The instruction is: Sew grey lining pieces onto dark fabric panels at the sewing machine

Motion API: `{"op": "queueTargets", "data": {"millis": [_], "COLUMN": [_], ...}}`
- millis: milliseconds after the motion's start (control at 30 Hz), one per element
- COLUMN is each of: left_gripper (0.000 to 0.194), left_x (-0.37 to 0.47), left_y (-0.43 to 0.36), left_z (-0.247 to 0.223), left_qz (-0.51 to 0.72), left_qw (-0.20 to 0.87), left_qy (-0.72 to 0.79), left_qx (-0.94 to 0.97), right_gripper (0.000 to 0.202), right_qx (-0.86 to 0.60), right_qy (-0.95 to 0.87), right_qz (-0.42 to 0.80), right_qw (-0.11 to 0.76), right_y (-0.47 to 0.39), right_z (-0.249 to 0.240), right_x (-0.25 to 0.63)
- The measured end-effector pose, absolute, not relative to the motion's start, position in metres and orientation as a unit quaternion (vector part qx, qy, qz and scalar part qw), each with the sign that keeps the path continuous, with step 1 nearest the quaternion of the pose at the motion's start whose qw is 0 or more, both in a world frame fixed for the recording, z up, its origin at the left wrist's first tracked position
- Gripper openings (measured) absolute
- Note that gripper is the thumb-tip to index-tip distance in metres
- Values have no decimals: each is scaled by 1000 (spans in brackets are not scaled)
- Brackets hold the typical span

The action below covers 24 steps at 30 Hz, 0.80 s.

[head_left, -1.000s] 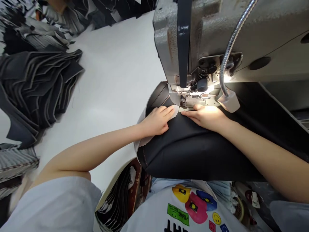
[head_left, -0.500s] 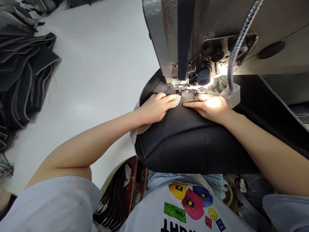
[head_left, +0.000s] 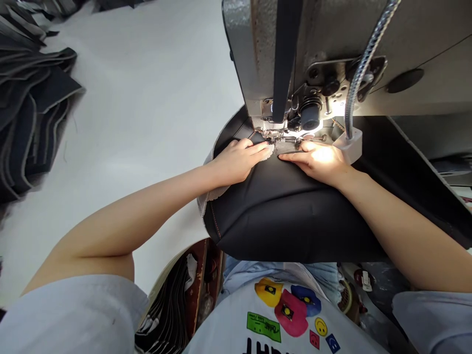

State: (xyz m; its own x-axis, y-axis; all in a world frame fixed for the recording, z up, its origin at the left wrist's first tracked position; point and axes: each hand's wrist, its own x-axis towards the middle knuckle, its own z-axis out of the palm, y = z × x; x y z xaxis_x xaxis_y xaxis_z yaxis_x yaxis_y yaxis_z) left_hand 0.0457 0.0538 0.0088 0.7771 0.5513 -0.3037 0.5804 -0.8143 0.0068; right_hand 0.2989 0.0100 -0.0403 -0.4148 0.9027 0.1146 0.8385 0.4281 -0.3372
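Black leather-like material with a pale backing lies under the needle area of a sewing machine and drapes toward my lap. My left hand is closed on its folded edge, just left of the presser foot, where a strip of pale backing shows by the fingertips. My right hand lies with fingers stretched out on the material, right of the foot, with the index fingertip near the seam line. A lit white lamp head partly covers the area above this hand. Red stitching runs along the material's left end.
Stacks of dark cut pieces lie on the white tabletop at the left. Below the table's cut-out edge, more dark pieces stand beside a brown wooden part. The lamp's flexible metal neck hangs in front of the machine.
The whole view has shifted slightly. Both hands keep nearly the same place on the black material beside the presser foot; any feed of the material is too small to make out.
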Motion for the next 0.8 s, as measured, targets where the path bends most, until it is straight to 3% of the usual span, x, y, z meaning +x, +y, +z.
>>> {"op": "queueTargets", "data": {"millis": [400, 800], "left_gripper": [63, 67], "left_x": [54, 48], "left_y": [53, 45], "left_z": [10, 13], "left_qz": [-135, -128], "left_qw": [52, 11], "left_qy": [317, 306], "left_qx": [937, 943], "right_gripper": [36, 38], "right_qx": [-518, -526], "right_qy": [-837, -845], "right_qz": [89, 16], "right_qw": [153, 95], "right_y": [15, -3], "right_z": [-49, -35], "right_x": [301, 297]}}
